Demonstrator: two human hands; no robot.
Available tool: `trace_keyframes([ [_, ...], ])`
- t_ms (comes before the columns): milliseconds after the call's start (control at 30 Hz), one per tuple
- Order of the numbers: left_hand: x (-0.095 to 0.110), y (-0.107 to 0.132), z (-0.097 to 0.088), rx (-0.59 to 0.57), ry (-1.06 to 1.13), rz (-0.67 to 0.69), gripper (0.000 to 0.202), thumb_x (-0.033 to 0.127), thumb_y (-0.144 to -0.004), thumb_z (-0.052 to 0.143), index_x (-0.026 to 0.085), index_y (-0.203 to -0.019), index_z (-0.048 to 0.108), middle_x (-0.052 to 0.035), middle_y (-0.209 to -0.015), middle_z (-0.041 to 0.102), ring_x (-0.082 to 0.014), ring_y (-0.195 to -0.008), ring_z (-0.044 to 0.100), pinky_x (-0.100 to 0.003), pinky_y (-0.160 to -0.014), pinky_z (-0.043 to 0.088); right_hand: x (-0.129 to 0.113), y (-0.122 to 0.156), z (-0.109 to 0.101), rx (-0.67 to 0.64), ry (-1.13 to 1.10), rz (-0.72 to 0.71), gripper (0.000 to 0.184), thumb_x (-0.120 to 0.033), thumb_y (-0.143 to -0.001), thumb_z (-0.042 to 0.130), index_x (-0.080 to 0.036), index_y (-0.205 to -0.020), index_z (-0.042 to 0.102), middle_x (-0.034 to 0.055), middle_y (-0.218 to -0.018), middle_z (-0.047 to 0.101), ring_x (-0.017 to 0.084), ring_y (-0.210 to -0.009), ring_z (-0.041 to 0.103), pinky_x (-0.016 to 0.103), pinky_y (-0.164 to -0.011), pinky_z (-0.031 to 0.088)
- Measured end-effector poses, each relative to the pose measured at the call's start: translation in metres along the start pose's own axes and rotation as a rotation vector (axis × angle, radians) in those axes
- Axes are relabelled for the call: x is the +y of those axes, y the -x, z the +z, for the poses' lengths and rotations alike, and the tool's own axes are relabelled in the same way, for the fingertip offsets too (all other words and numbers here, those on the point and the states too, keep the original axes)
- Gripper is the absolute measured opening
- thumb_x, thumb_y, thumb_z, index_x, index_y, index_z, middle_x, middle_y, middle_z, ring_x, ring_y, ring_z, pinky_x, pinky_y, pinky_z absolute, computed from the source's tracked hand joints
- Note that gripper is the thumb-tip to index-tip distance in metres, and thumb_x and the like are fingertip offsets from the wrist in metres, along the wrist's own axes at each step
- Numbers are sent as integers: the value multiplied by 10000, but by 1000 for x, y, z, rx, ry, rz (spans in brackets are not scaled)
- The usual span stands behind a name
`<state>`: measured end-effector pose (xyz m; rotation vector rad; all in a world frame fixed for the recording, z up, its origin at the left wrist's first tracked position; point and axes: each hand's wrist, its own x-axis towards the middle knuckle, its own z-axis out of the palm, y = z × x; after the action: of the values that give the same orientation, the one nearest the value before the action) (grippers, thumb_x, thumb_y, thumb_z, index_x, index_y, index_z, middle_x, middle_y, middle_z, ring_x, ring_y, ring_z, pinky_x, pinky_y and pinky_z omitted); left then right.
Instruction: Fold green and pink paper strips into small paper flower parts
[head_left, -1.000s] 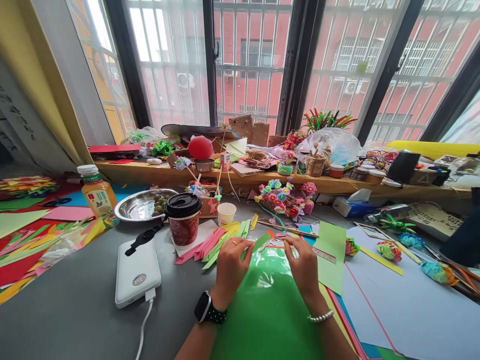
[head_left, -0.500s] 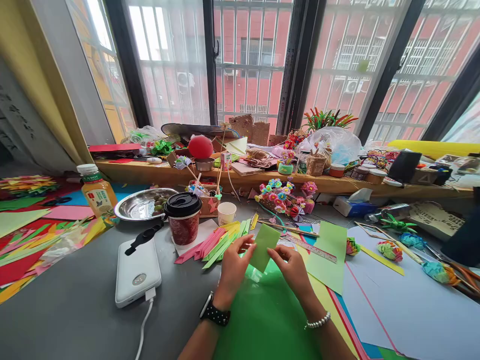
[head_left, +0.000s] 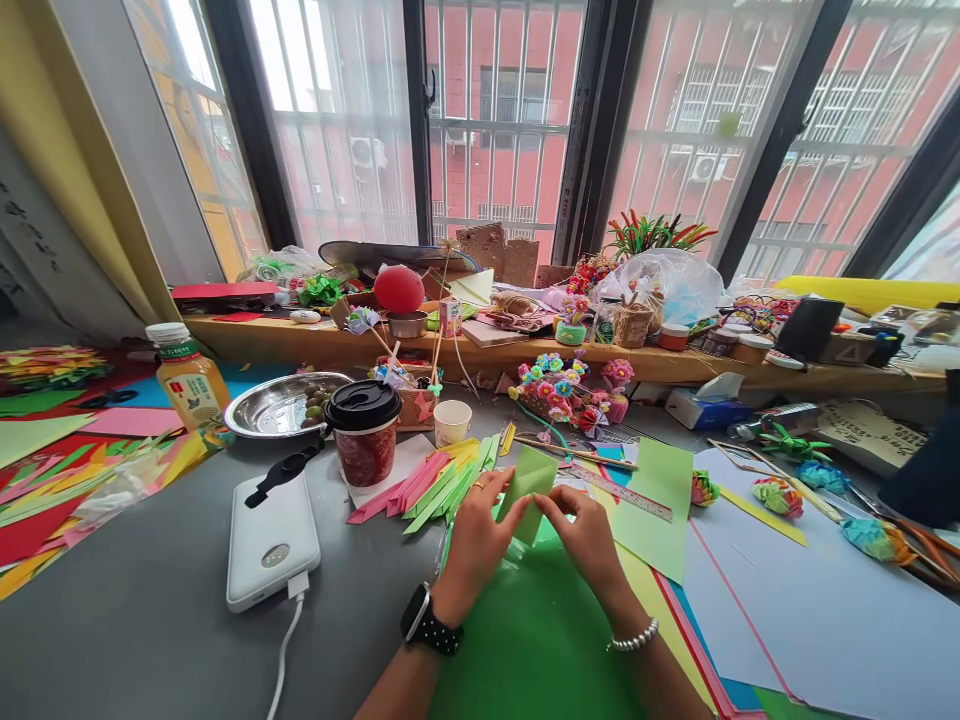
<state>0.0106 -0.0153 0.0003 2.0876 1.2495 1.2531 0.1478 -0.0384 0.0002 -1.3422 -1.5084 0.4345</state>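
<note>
Head cam: glossy green sheet (head_left: 532, 640) nearest, R of & in front of lidded cup (head_left: 365, 455). Pwr bank (head_left: 259, 535) w/ cable in front of cup, to L. L hand (head_left: 480, 535), R of cup, part closed, thumb + fingers gripping sm. green paper (head_left: 531, 478); R hand (head_left: 581, 530), farther R, thumb & index pinched on same pc. Paper's R of cup, btwn hands, over sheet. Folded strips (head_left: 424, 485) just R of cup. Steel plate (head_left: 262, 405) L & slightly behind; white cup (head_left: 453, 425) R & behind. Multicol. flowers (head_left: 555, 385) farther R, behind. Ledge (head_left: 495, 362) w/ red ball (head_left: 399, 289) well behind cup.
</note>
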Motion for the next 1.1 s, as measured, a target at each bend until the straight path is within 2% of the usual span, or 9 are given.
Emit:
trace_keyframes([
  [100,2,0,-1,-51,134,-76,419,326,-730,558,136,-1101,512,-116,-978,614,-216,-893,577,-366,-746,485,-1,0,-1,-6,2,-7,310,-431,-742,520,-173,-573,547,12,-548,586,151,-528,534,240,-515,426],
  [200,4,0,0,-143,373,-149,458,356,-740,544,157,-1145,469,-107,-988,624,-207,-883,589,-350,-758,477,-4,1,-1,-40,-8,-34,319,-435,-748,511,-174,-566,536,10,-548,578,149,-536,531,238,-523,421],
  [333,9,0,1,-220,622,-214,367,382,-732,548,151,-1018,540,-64,-893,642,-179,-821,596,-264,-691,473,-8,2,0,-113,26,-101,319,-433,-744,522,-176,-554,531,13,-571,587,152,-559,535,241,-539,408],
  [500,19,-1,-7,-136,637,-431,331,436,-662,597,118,-745,631,-27,-662,639,-157,-632,587,-221,-552,444,-10,3,0,-123,15,-120,329,-440,-711,561,-184,-514,500,-4,-548,556,144,-541,506,243,-536,393],
  [667,16,-2,-13,-40,813,-523,385,447,-666,590,125,-872,630,-47,-729,670,-170,-621,611,-256,-568,478,-5,2,-2,-23,-64,-58,310,-420,-737,531,-182,-545,482,-13,-550,506,135,-553,484,241,-545,403],
  [800,11,-2,-10,-31,762,-570,413,450,-641,609,89,-841,635,-97,-748,679,-199,-640,624,-274,-565,487,-4,2,-4,-4,-193,37,250,-392,-753,516,-169,-641,539,11,-635,576,152,-620,546,252,-584,438],
  [900,11,-2,-7,-91,637,-504,382,436,-642,611,94,-807,644,-107,-797,679,-205,-673,625,-274,-579,488,-4,2,-4,-31,-263,72,237,-379,-743,536,-162,-817,596,47,-787,643,182,-710,588,273,-622,464],
  [967,11,-1,-7,-96,546,-406,340,414,-655,607,110,-802,647,-92,-810,679,-203,-711,622,-270,-605,487,-3,2,-4,-12,-241,58,243,-367,-747,533,-161,-850,610,59,-816,652,192,-732,592,289,-637,470],
  [1100,11,-1,-10,14,415,-213,267,361,-714,564,151,-861,640,-58,-844,673,-188,-779,612,-271,-666,483,-2,3,-4,73,-97,-57,180,-311,-762,524,-170,-802,628,61,-794,648,200,-746,583,318,-675,463],
])
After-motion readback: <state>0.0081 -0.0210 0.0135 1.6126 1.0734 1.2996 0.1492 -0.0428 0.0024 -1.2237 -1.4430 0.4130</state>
